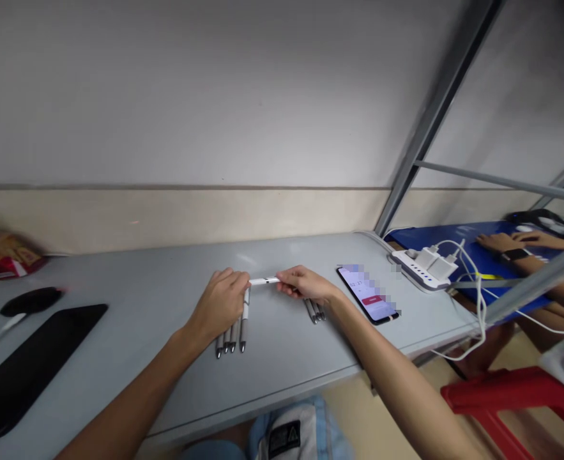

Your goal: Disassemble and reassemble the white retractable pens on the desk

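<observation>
Between my two hands a white pen (264, 281) is held level, a little above the desk. My left hand (224, 295) grips its left end with closed fingers. The right end is pinched by my right hand (303, 283). Several grey-and-white pens (234, 335) lie side by side under and beside my left hand, silver tips toward me, their upper parts partly hidden. Another small group of pens (315, 311) lies below my right hand, also partly covered by it.
A lit phone (368, 295) lies to the right, near a white power strip (418, 269) with plugs and cables. A black slab (37, 370), a black oval object (31, 301) and a red package (6, 252) are left. Another person's hands (504, 244) rest on the blue desk (458, 239).
</observation>
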The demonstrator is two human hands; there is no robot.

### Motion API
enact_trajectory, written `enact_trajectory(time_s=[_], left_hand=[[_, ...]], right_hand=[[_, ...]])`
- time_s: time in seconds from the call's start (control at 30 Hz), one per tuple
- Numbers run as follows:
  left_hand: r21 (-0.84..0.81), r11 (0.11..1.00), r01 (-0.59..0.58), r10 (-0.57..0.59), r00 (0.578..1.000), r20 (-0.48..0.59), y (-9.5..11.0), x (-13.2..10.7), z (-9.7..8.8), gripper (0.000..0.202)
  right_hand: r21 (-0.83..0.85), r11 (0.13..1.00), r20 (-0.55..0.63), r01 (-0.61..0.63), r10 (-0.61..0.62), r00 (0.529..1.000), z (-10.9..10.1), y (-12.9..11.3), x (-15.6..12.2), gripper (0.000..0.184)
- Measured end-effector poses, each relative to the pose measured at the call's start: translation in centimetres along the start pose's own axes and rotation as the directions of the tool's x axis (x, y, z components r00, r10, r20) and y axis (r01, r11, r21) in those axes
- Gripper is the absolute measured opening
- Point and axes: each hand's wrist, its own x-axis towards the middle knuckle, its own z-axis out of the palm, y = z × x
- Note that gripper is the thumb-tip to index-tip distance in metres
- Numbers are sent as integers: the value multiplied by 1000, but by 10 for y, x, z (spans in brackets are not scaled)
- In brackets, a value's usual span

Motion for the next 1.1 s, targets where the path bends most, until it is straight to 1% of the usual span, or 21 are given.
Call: enact_trajectory(time_s=[0.07,0.13,0.17,0.23,0.3,0.33,0.37,0.4,0.5,0.57,0.67,0.77,0.87,0.97,1.1], left_hand=[[-13,1000,4,-4,1000,-10,-2,0,-2,24],[-44,998,46,-47,999,-17,-6,-1,-2,24],[-66,995,78,-79,997,-14,-8,-1,0,24],[-126,982,144,-144,990,6,-13,-3,4,23],[-204,962,180,-178,984,26,-16,-4,8,24],[-234,955,183,-181,983,31,-16,-4,10,24],[-254,950,182,-181,983,29,-15,-4,11,25],[-261,949,175,-176,984,21,-14,-3,12,25],[-234,962,142,-146,989,2,-9,-2,11,27],[-212,969,128,-130,992,6,-7,-1,9,28],[-200,972,121,-118,993,26,-8,-1,8,29],[-156,981,117,-110,993,53,-8,-2,9,27],[-117,987,112,-104,992,71,-5,-3,9,24],[-125,986,107,-99,993,69,-2,-3,8,23],[-148,983,105,-97,994,58,2,-2,6,20]], right_hand=[[-84,993,-2,79,-80,997,3,0,0,42],[-261,947,-46,189,-207,977,6,-1,0,38],[-374,896,-75,238,-285,956,8,-2,0,36],[-574,759,-113,306,-444,889,12,-2,2,29],[-685,642,-107,343,-555,825,14,0,4,25],[-713,607,-97,351,-581,808,14,1,5,25],[-731,588,-93,348,-591,802,13,3,6,25],[-743,580,-94,333,-583,807,13,4,6,27],[-772,573,-94,274,-529,843,11,7,7,28],[-795,542,-83,270,-539,838,12,8,8,28],[-842,462,-58,279,-591,804,14,8,7,20],[-907,365,-44,209,-576,816,17,9,7,14],[-958,266,-64,111,-571,818,20,9,7,14],[-970,231,-79,72,-583,809,23,6,5,11],[-968,229,-52,100,-575,816,29,1,4,30]])
